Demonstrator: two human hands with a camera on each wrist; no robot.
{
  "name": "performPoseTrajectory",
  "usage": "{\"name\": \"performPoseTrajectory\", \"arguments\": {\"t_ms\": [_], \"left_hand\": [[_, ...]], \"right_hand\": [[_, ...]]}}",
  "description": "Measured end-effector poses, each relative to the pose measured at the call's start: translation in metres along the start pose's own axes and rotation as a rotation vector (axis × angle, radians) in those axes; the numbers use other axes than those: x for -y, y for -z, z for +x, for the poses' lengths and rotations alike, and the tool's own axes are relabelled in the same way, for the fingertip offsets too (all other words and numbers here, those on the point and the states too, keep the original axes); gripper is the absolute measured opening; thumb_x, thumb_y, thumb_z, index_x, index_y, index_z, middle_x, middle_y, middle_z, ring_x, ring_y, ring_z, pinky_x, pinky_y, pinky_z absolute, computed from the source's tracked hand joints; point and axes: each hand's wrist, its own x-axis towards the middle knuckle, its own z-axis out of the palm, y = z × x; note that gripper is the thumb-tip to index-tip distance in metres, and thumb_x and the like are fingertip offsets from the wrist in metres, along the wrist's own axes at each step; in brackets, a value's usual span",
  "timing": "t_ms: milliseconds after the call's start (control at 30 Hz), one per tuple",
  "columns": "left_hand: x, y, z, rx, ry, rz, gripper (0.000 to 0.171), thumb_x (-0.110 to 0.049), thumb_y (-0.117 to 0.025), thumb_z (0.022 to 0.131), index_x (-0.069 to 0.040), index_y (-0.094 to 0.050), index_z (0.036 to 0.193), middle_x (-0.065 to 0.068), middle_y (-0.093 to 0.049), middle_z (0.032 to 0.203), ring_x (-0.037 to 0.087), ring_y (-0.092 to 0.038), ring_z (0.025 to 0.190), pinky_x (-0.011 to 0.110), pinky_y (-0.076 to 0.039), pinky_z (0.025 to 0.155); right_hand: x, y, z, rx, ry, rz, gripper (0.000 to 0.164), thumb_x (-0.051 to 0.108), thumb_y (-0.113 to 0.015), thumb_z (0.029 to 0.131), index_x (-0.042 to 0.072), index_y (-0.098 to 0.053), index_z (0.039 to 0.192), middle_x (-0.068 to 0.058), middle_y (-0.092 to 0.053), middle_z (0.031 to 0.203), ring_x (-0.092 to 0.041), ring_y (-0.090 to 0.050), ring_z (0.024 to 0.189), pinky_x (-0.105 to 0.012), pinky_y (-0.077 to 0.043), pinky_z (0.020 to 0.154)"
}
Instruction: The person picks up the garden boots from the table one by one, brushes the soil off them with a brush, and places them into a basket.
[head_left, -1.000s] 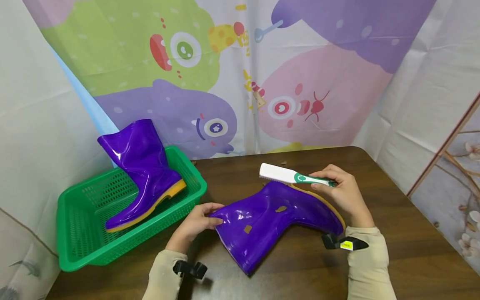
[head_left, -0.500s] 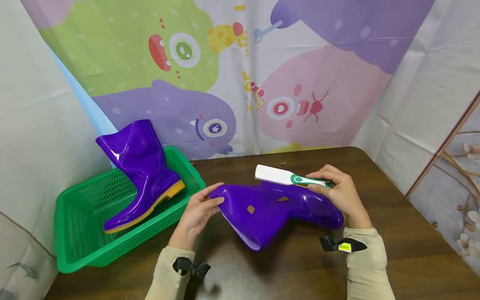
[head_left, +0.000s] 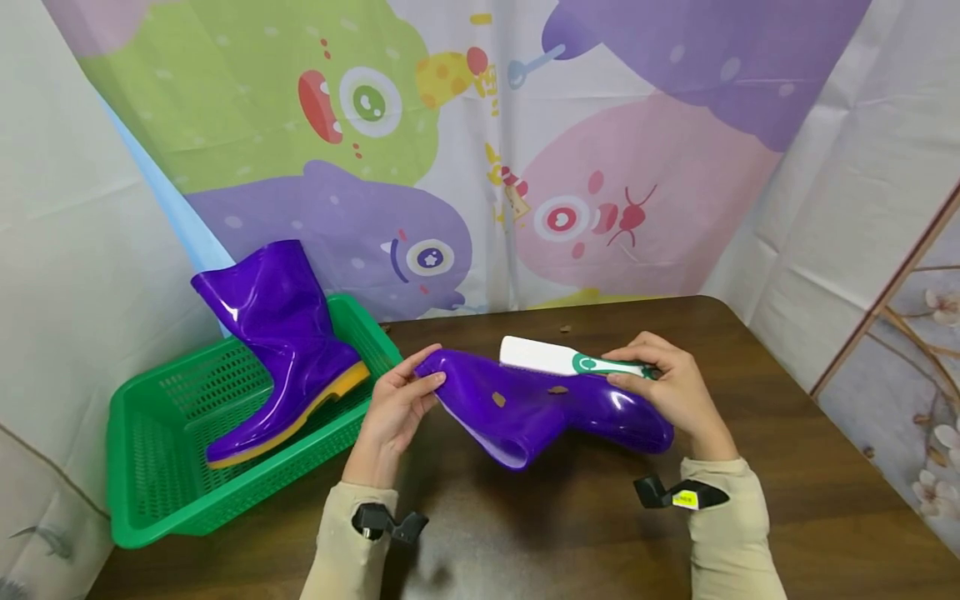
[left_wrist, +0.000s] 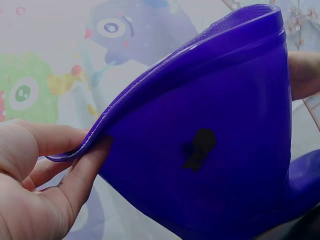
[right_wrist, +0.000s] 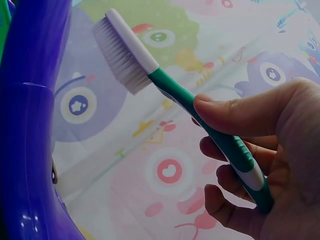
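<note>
My left hand [head_left: 396,407] pinches the top rim of a purple rain boot [head_left: 525,421] between thumb and fingers. The boot lies tilted on its side, its open top facing front left and its foot to the right. Brown patches [head_left: 498,400] mark its shaft; a dark one [left_wrist: 201,145] shows in the left wrist view. In my right hand [head_left: 678,390] is a scrub brush [head_left: 538,357] with a white head and green-and-white handle. In the right wrist view the pale bristles [right_wrist: 120,55] stand apart from the boot. The boot's sole is hidden in the head view.
A green plastic basket [head_left: 142,521] stands at the left with a second purple boot [head_left: 281,333] with a yellow sole in it. Small brown bits lie near the back of the brown wooden table [head_left: 787,492]. A cartoon-printed cloth [head_left: 465,125] hangs behind.
My left hand has raised the boot's top end, turning the boot so its yellow sole edge dropped out of sight. The right hand with the brush has moved slightly left and down.
</note>
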Motion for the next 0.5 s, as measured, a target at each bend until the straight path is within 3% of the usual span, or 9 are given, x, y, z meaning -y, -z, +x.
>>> {"name": "performPoseTrajectory", "arguments": {"t_ms": [300,500], "left_hand": [[-0.0093,0.0027,-0.0024,-0.004,-0.053,0.060,0.042,0.017,-0.061,0.088,-0.012,-0.076,0.113,0.006,-0.066,0.087,0.015,-0.069,0.072,0.028,-0.058,0.068],[-0.0111,0.0013,-0.0044,-0.005,-0.068,0.085,0.044,0.020,-0.056,0.088,-0.009,-0.076,0.114,0.006,-0.066,0.085,0.016,-0.070,0.072,0.029,-0.059,0.067]], "right_hand": [[0.0029,-0.0038,0.0005,0.030,0.008,0.105,0.021,-0.012,-0.076,0.078,-0.006,-0.075,0.098,-0.006,-0.062,0.082,-0.014,-0.057,0.082,-0.023,-0.046,0.070],[0.0046,-0.0081,0.0015,0.071,0.015,0.180,0.022,-0.014,-0.074,0.078,-0.007,-0.074,0.099,-0.007,-0.061,0.083,-0.016,-0.057,0.082,-0.025,-0.046,0.071]]}}
